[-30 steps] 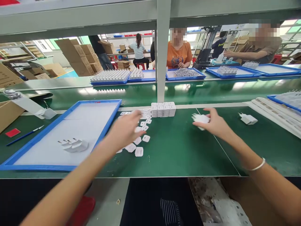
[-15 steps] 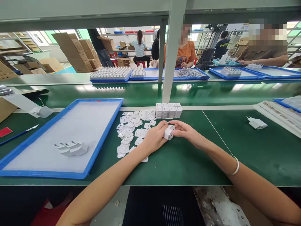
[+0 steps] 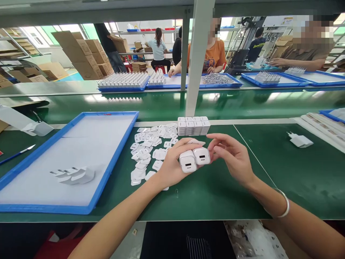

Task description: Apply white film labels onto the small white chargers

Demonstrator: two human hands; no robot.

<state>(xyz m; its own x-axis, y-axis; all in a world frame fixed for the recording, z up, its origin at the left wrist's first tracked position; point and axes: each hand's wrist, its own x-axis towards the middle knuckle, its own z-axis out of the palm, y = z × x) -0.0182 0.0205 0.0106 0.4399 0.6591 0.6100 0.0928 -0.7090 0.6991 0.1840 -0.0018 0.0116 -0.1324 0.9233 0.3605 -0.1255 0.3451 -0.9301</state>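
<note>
Both forearms bare: left forearm (image 3: 121,218), right forearm (image 3: 304,221); right one wears slim white bangle (image 3: 287,205) near wrist, rounded, plain; dark garment (image 3: 164,239) over lap, near black, patch of thin white lines (image 3: 198,246), roughly parallel, slightly wavy

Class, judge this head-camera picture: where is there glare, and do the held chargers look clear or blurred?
Head view: pale glare streaks the far green surface; also in the head view, the two white chargers in the left hand look clear, their dark port slots distinct.
</note>
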